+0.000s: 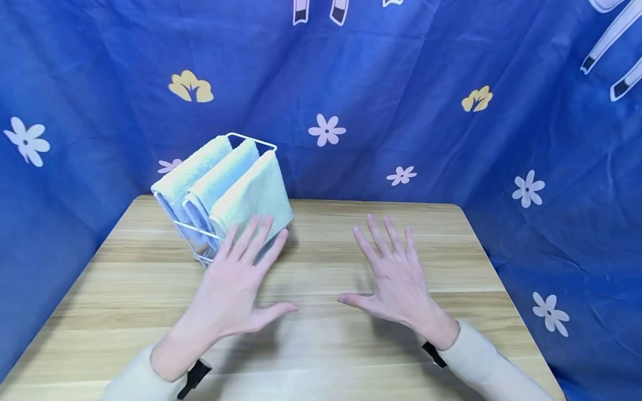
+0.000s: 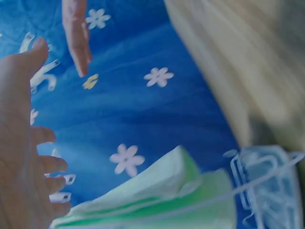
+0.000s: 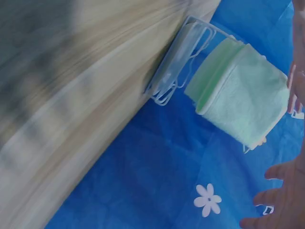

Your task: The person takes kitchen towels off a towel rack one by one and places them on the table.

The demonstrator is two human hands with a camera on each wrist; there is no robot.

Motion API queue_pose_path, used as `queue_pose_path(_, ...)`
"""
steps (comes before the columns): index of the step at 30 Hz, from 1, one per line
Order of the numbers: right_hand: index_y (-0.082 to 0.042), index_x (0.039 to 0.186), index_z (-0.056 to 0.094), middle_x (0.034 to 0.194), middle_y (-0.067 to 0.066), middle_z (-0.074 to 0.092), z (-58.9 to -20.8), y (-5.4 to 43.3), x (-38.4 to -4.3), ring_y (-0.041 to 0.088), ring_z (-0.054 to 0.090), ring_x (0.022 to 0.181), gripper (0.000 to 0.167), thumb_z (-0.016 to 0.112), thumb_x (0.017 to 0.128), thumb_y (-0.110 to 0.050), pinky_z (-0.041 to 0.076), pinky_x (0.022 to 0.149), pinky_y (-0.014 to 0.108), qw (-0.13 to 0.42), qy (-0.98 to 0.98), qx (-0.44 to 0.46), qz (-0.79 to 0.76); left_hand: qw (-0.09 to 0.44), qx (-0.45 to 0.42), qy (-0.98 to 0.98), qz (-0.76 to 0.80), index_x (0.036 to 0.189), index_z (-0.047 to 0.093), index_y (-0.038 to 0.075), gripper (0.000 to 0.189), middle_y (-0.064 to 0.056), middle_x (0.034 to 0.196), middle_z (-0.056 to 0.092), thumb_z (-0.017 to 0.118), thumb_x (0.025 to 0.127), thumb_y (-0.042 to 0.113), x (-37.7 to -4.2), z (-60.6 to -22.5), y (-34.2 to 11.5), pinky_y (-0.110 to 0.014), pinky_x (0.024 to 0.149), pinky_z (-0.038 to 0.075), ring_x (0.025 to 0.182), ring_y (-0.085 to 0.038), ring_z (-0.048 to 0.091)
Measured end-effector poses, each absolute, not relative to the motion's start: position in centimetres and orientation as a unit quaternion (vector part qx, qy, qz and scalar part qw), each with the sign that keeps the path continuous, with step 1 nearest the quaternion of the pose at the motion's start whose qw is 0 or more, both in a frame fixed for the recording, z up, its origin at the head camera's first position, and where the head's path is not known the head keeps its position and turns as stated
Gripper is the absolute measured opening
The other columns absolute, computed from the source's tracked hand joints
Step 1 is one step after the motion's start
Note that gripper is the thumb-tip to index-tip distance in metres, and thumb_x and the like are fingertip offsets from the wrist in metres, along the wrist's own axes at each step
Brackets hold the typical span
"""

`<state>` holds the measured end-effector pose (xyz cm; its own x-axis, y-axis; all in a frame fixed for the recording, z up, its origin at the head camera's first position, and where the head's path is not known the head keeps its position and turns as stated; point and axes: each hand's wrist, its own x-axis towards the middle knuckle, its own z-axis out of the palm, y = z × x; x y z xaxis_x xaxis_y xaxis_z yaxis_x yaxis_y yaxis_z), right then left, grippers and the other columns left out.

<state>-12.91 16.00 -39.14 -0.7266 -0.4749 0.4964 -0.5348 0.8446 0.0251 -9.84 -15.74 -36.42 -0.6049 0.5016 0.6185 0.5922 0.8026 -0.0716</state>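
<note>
A white wire rack (image 1: 261, 143) stands at the back left of the table, with three folded towels draped over it. The front towel (image 1: 256, 189) is pale green; the middle towel (image 1: 223, 175) and the rear towel (image 1: 193, 161) look light blue. My left hand (image 1: 230, 295), palm down with fingers spread, is nearest the rack, its fingertips overlapping the front towel in the head view. To the right, my right hand (image 1: 398, 284) hovers over the wood with spread fingers and holds nothing. The right wrist view shows the pale green towel (image 3: 252, 95) hanging above the rack's wire base (image 3: 171, 67).
The wood-grain table (image 1: 321, 351) has rounded back corners. A blue curtain (image 1: 381, 67) printed with flowers closes off the back and both sides. Black straps (image 1: 193, 379) show at both wrists, below light sleeves (image 1: 145, 379).
</note>
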Motion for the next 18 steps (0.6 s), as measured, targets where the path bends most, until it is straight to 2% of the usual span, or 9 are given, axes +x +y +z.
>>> queue_pose_path(3, -0.021, 0.165, 0.036, 0.178, 0.006, 0.022, -38.5, 15.3, -13.3, 0.042, 0.029, 0.161, 0.117, 0.022, 0.082, -0.103, 0.023, 0.126, 0.075, 0.272, -0.915, 0.291, 0.065, 0.362, -0.309, -0.874, -0.099, 0.155, 0.05, 0.005, 0.103, -0.023, 0.166, 0.042, 0.03, 0.095, 0.087, -9.2, -35.3, -16.7, -0.061, 0.131, 0.027, 0.153, -0.045, 0.042)
queue_pose_path(7, -0.021, 0.164, 0.038, 0.176, 0.008, 0.029, -37.6, 14.2, -14.0, 0.04, 0.032, 0.16, 0.114, 0.022, 0.084, -0.1, 0.028, 0.127, 0.072, 0.298, -0.896, 0.32, 0.071, 0.408, -0.298, -0.851, -0.144, 0.153, 0.052, 0.002, 0.1, -0.025, 0.161, 0.048, 0.041, 0.096, 0.084, -8.8, -34.2, -18.0, -0.046, 0.137, 0.021, 0.155, -0.043, 0.042)
queue_pose_path(10, -0.02, 0.163, 0.039, 0.174, 0.01, 0.033, -36.8, 13.3, -14.8, 0.039, 0.035, 0.159, 0.112, 0.027, 0.085, -0.099, 0.029, 0.128, 0.068, 0.31, -0.882, 0.347, 0.079, 0.443, -0.282, -0.832, -0.178, 0.149, 0.055, 0.0, 0.098, -0.029, 0.154, 0.054, 0.047, 0.095, 0.082, -8.9, -33.8, -19.2, -0.036, 0.136, 0.024, 0.154, -0.04, 0.044)
queue_pose_path(15, -0.018, 0.161, 0.043, 0.17, 0.011, 0.04, -35.4, 11.7, -16.2, 0.037, 0.043, 0.155, 0.108, 0.049, 0.082, -0.092, 0.034, 0.129, 0.063, 0.326, -0.856, 0.391, 0.092, 0.48, -0.244, -0.809, -0.236, 0.142, 0.06, -0.005, 0.095, -0.03, 0.144, 0.062, 0.058, 0.094, 0.077, -9.3, -33.8, -21.4, -0.024, 0.131, 0.032, 0.151, -0.028, 0.051)
queue_pose_path(18, -0.017, 0.158, 0.047, 0.167, 0.011, 0.046, -34.7, 10.7, -17.1, 0.036, 0.046, 0.153, 0.106, 0.066, 0.078, -0.084, 0.036, 0.128, 0.059, 0.333, -0.84, 0.416, 0.106, 0.494, -0.218, -0.799, -0.266, 0.139, 0.062, -0.006, 0.093, -0.031, 0.137, 0.066, 0.061, 0.093, 0.075, -9.7, -33.9, -22.3, -0.018, 0.126, 0.036, 0.148, -0.013, 0.054)
